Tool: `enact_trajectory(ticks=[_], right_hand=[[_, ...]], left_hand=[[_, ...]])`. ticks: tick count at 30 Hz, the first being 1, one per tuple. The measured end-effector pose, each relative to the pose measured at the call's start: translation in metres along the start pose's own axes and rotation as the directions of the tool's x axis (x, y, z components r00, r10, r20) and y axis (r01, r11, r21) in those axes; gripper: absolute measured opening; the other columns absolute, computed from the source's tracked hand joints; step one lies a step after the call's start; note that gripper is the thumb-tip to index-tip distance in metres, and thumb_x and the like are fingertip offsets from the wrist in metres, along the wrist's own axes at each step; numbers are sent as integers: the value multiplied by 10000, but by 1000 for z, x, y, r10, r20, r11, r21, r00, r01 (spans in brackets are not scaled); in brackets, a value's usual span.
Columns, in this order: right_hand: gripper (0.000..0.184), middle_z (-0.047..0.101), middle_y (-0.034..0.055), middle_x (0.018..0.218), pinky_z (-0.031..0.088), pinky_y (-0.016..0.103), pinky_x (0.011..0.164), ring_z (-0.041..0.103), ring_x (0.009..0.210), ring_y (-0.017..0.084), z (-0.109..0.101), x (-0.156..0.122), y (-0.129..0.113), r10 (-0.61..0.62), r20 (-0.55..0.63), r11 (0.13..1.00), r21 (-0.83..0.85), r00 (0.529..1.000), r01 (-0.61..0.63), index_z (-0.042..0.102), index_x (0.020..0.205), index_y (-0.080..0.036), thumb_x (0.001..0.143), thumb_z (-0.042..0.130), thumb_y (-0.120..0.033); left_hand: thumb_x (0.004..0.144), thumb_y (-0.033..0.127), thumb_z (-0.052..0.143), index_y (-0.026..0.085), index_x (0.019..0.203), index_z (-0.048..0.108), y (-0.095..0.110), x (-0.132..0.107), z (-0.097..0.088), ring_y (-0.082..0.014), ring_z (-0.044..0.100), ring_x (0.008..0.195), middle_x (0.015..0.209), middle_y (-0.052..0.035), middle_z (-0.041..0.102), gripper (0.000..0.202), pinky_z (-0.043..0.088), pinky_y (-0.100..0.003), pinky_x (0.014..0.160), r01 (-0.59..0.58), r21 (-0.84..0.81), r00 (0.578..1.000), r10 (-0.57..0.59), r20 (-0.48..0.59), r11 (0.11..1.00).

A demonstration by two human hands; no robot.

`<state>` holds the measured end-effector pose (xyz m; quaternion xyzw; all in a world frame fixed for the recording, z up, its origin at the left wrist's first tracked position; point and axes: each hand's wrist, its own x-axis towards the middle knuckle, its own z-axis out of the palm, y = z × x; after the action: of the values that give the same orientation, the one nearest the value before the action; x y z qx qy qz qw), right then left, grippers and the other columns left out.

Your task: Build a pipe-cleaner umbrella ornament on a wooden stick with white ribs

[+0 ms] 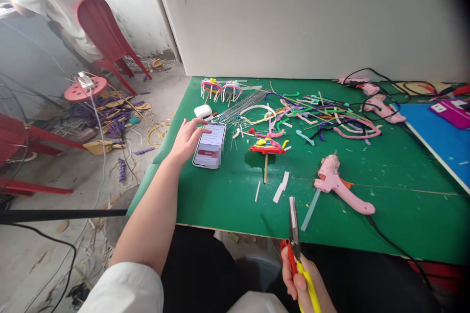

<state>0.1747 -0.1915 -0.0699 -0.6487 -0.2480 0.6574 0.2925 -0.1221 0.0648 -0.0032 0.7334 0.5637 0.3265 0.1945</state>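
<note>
My left hand [189, 139] reaches over a smartphone [210, 149] lying face up with its screen lit; the fingers are stretched out above or on its upper part. In my right hand [303, 281], at the table's front edge, are scissors [294, 227] with red and yellow handles, blades pointing away from me. White paper strips [281, 187] lie just beyond the blade tips. Behind them is a small umbrella shape of colourful pipe cleaners [267, 146] on a wooden stick. A pink glue gun [340, 183] with a clear glue stick rests to the right.
Loose pipe cleaners [312, 115] and thin wires [244, 105] cover the back of the green table [227, 195]. Two finished-looking umbrella shapes [221, 89] and a white case [203, 111] are at the back left. A blue board [436, 132] lies right. A person sits on a red chair [105, 27].
</note>
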Motion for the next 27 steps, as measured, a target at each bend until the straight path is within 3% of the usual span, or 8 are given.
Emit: enact_trajectory(ticks=[5,9,14,19,23,27], right_hand=[[642,359,-37,406,256,230,422,262,421,86,1,0,-4,29,9,999,37,1000,-29,424,605,-216,666,488,-853],[662,348,-51,411,251,224,437,244,430,71,2,-1,-4,22,36,998,49,999,-24,421,614,-212,622,520,-866],[657,356,-51,428,258,238,439,242,439,73,-2,0,1,3,35,1000,25,999,-4,437,626,-214,618,536,-864],[651,350,-47,410,239,234,434,239,436,74,-1,2,1,33,26,999,20,999,-33,422,605,-213,686,471,-856],[665,336,-56,415,243,228,434,226,439,68,0,1,2,30,1,999,39,1000,-30,412,615,-214,651,479,-875],[712,340,-55,427,227,219,429,240,445,71,-1,0,5,-3,-20,1000,13,1000,3,426,632,-213,559,497,-918]], left_hand=[[931,457,255,255,1071,568,-4,3,4,-224,480,1288,1170,0,690,398,72,-509,1207,10,81,994,-19,110,997],[945,436,255,249,1058,552,-5,3,5,-213,489,1283,1140,-2,703,369,76,-516,1201,18,101,993,-30,116,995],[942,447,304,237,1115,505,-5,2,6,-204,548,1219,1121,-14,721,338,116,-484,1201,-24,79,999,20,51,997],[944,448,294,236,1104,499,-7,3,7,-214,533,1239,1101,-20,729,336,123,-514,1190,-21,105,996,11,90,994],[935,438,294,220,1052,509,-5,1,5,-213,542,1223,1042,-30,737,328,144,-478,1197,-91,94,996,90,10,991],[924,413,294,221,979,535,3,-3,4,-215,532,1234,1024,-28,733,313,157,-475,1196,-159,87,985,152,85,983]])
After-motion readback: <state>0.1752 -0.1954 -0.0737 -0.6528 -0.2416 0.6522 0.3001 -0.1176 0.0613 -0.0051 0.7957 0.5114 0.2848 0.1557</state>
